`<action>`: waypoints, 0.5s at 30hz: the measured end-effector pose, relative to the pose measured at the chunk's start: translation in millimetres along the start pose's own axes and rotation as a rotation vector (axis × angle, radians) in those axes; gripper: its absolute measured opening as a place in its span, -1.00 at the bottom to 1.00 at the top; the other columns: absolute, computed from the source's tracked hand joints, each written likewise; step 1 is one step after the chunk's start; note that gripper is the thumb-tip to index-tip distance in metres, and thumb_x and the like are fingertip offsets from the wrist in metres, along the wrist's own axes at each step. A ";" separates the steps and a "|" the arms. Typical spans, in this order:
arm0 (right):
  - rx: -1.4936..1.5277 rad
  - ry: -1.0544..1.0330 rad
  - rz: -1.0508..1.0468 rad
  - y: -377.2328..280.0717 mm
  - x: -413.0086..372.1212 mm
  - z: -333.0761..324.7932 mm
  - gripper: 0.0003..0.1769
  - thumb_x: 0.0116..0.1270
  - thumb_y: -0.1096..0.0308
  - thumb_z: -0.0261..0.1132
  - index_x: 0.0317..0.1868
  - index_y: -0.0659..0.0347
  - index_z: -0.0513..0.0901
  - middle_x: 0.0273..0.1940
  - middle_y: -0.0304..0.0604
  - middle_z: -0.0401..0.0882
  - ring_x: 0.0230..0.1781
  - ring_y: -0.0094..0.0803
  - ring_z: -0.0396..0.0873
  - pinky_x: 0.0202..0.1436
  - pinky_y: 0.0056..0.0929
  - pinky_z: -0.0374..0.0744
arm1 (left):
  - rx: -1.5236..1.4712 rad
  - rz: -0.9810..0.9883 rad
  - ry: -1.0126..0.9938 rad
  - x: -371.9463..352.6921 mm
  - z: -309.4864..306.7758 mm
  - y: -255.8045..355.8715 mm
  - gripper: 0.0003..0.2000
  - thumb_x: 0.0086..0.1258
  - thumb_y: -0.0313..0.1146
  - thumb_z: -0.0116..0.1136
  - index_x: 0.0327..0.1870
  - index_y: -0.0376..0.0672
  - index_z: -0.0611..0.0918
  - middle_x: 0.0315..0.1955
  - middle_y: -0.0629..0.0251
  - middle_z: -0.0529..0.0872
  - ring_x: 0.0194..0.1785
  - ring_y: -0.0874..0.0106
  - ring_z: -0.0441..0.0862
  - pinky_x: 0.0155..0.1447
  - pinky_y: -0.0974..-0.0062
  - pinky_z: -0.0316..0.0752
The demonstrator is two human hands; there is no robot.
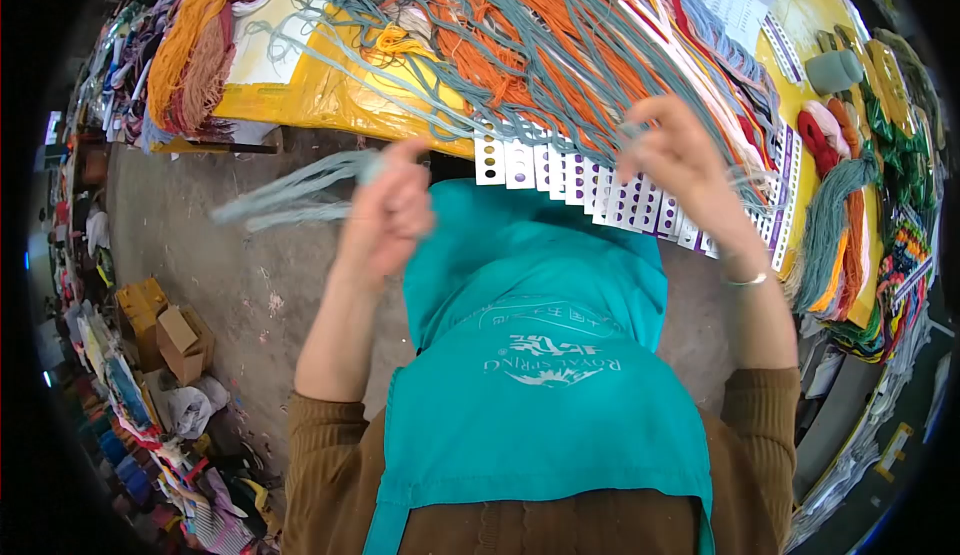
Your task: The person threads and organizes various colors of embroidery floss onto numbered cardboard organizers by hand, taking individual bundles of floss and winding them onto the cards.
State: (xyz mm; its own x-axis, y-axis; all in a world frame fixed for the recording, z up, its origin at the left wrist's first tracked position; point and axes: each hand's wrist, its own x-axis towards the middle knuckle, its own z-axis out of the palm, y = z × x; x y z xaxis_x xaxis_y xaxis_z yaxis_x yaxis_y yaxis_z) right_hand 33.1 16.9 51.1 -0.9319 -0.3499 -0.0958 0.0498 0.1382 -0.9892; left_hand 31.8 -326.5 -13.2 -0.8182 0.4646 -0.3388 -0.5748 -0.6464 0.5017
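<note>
My left hand (388,210) is closed around a bundle of pale blue-grey embroidery thread (300,192), whose loose ends trail left over the floor, blurred by motion. To the right, the fingers of my right hand (682,160) are pinched at the table's front edge; a bluish bit shows at the fingertips, too small to name. Beneath and beyond that hand lie long orange threads (490,55) mixed with grey-teal threads (590,30). White cards with punched holes (575,180) hang in a row along the edge, between my two hands and under the right one.
Orange-yellow and brown skeins (205,35) hang at the table's left. On the yellow table (300,95), a grey-green cylinder (834,72) stands at the right, above more hanging skeins (838,225). Cardboard boxes (180,345) sit on the floor at left.
</note>
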 end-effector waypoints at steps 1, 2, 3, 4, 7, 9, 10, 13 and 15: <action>0.009 -0.043 0.022 5.2 3.8 18.6 -0.69 0.43 0.48 0.11 0.14 0.22 0.35 -0.34 -0.22 0.66 -0.29 -0.60 0.55 -0.16 -0.57 0.46 | 0.147 -0.073 0.000 5.0 18.9 -13.8 -0.64 0.51 -0.28 0.08 0.26 -0.16 0.47 -0.58 0.60 0.20 -0.65 0.76 0.05 -0.60 0.72 -0.06; 0.041 -0.092 0.080 6.6 7.7 32.9 -0.68 0.43 0.48 0.13 0.15 0.23 0.35 -0.34 -0.22 0.66 -0.33 -0.62 0.51 -0.21 -0.58 0.44 | 0.240 -0.111 0.080 6.0 42.6 -26.2 -0.65 0.49 -0.28 0.12 0.22 -0.17 0.49 -0.56 0.61 0.25 -0.64 0.77 0.06 -0.59 0.74 -0.05; 0.073 -0.139 0.137 7.5 10.9 43.8 -0.67 0.43 0.47 0.14 0.15 0.23 0.34 -0.35 -0.22 0.65 -0.37 -0.63 0.48 -0.27 -0.59 0.42 | 0.364 -0.141 0.056 9.8 59.6 -33.5 -0.67 0.48 -0.31 0.13 0.20 -0.19 0.50 -0.55 0.60 0.30 -0.63 0.77 0.09 -0.59 0.74 -0.03; 0.110 -0.155 0.122 8.9 12.8 52.0 -0.67 0.42 0.48 0.14 0.16 0.24 0.35 -0.35 -0.22 0.65 -0.40 -0.64 0.45 -0.30 -0.59 0.40 | 0.434 -0.154 0.027 16.1 63.5 -40.6 -0.77 0.48 -0.33 0.14 0.06 -0.19 0.53 -0.56 0.60 0.35 -0.63 0.78 0.12 -0.59 0.73 -0.02; 0.150 -0.141 0.085 17.8 14.8 63.5 -0.69 0.40 0.50 0.17 0.13 0.26 0.41 -0.37 -0.23 0.64 -0.44 -0.66 0.41 -0.37 -0.59 0.38 | 0.423 -0.064 -0.017 28.4 60.7 -57.0 -0.85 0.43 -0.31 0.21 -0.12 -0.15 0.58 -0.57 0.59 0.44 -0.61 0.80 0.15 -0.58 0.74 -0.02; 0.082 -0.051 0.068 28.1 14.6 64.1 -0.74 0.39 0.49 0.20 0.06 0.30 0.50 -0.37 -0.24 0.64 -0.43 -0.66 0.43 -0.38 -0.59 0.39 | 0.475 0.006 0.065 31.7 62.6 -60.2 -0.89 0.45 -0.32 0.17 -0.23 -0.14 0.56 -0.55 0.55 0.50 -0.62 0.79 0.17 -0.59 0.73 0.00; -0.033 0.023 0.048 32.9 14.9 64.3 -0.78 0.38 0.48 0.23 0.01 0.31 0.54 -0.37 -0.24 0.64 -0.41 -0.66 0.44 -0.36 -0.59 0.41 | 0.546 0.037 0.104 33.7 60.4 -63.4 -0.89 0.48 -0.33 0.14 -0.19 -0.16 0.57 -0.54 0.54 0.50 -0.64 0.78 0.16 -0.59 0.73 0.00; -0.204 0.221 0.020 51.3 20.0 64.0 -0.86 0.37 0.44 0.28 -0.14 0.34 0.63 -0.36 -0.26 0.65 -0.38 -0.66 0.48 -0.32 -0.59 0.46 | 0.728 0.098 0.192 35.8 57.5 -60.2 -0.82 0.51 -0.31 0.09 -0.04 -0.21 0.60 -0.49 0.50 0.57 -0.65 0.77 0.15 -0.59 0.72 0.00; -0.087 0.328 0.044 63.5 26.9 60.7 -0.85 0.36 0.41 0.32 -0.20 0.35 0.66 -0.36 -0.27 0.66 -0.37 -0.65 0.51 -0.31 -0.58 0.49 | 0.757 0.053 0.235 34.9 59.5 -53.6 -0.75 0.52 -0.30 0.07 0.06 -0.24 0.60 -0.45 0.48 0.61 -0.64 0.77 0.16 -0.59 0.70 0.01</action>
State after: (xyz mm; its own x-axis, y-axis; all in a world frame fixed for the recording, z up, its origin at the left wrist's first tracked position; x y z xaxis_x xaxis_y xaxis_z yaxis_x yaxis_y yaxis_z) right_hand 33.1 -40.0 -21.1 -0.9962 -0.0270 -0.0834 0.0750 0.2302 -0.9702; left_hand 34.9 -239.7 -4.6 -0.8740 0.2507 -0.4163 -0.4386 -0.0378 0.8979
